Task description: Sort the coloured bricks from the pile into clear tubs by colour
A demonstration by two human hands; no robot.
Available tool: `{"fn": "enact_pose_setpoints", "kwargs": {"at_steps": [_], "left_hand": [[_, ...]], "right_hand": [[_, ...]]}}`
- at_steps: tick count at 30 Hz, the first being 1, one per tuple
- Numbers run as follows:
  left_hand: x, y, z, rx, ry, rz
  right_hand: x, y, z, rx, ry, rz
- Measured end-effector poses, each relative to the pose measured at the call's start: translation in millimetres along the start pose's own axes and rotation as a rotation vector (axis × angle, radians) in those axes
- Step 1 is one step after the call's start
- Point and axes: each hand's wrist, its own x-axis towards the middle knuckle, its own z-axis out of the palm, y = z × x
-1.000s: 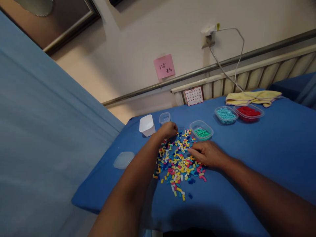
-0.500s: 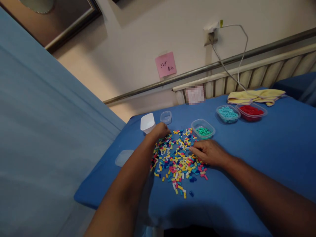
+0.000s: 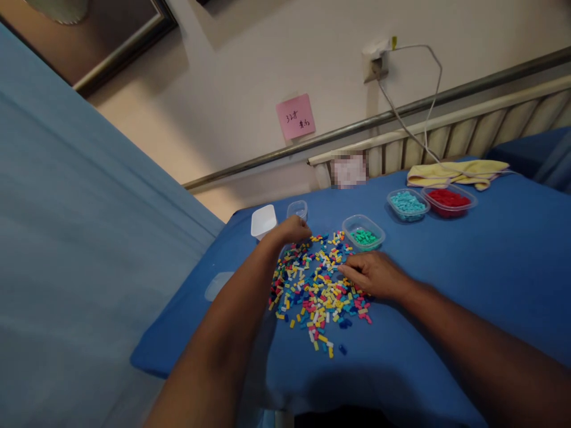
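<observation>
Small building blocks [image 3: 328, 295] in yellow, white, pink, blue and green lie spread over the blue cloth [image 3: 446, 285]. At the far left edge of the pile is my left hand [image 3: 294, 230], fingers curled; what they pinch, if anything, is hidden. My right hand [image 3: 372, 274] rests at the pile's right side, thumb and fingers drawn together among the blocks, and a held piece cannot be made out. Just beyond my right hand stands a clear tub [image 3: 363, 232] with green blocks in it.
Farther right are a tub of light blue blocks [image 3: 407, 205] and a tub of red blocks [image 3: 448, 201], before a yellow cloth [image 3: 459, 173]. A white container [image 3: 264, 221], a small clear tub [image 3: 297, 209] and a lid [image 3: 217, 286] lie left. A radiator [image 3: 450, 134] lines the wall.
My left hand has shifted slightly right and up along the pile's far edge. My right hand stays at nearly the same spot. The whole view has drifted a little.
</observation>
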Motion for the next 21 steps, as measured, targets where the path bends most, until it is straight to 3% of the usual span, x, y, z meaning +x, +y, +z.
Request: {"fn": "enact_pose_setpoints", "kwargs": {"at_steps": [4, 10, 13, 17, 21], "left_hand": [[-4, 20, -1.3, -0.170, -0.049, 0.096], [-5, 79, 3.7, -0.586, -0.084, 0.308], [-5, 92, 2.3, -0.614, -0.052, 0.347], [-17, 69, -6.5, -0.288, 0.013, 0.281], [-44, 28, -7.6, 0.048, -0.038, 0.245]], "right_hand": [[0, -1, 0, 0.003, 0.017, -0.001], [0, -2, -2, 0.009, -0.005, -0.008], [-2, -2, -3, 0.036, -0.017, -0.012], [-2, -2, -3, 0.047, -0.013, -0.009], [-1, -1, 0, 0.008, 0.005, -0.010]]}}
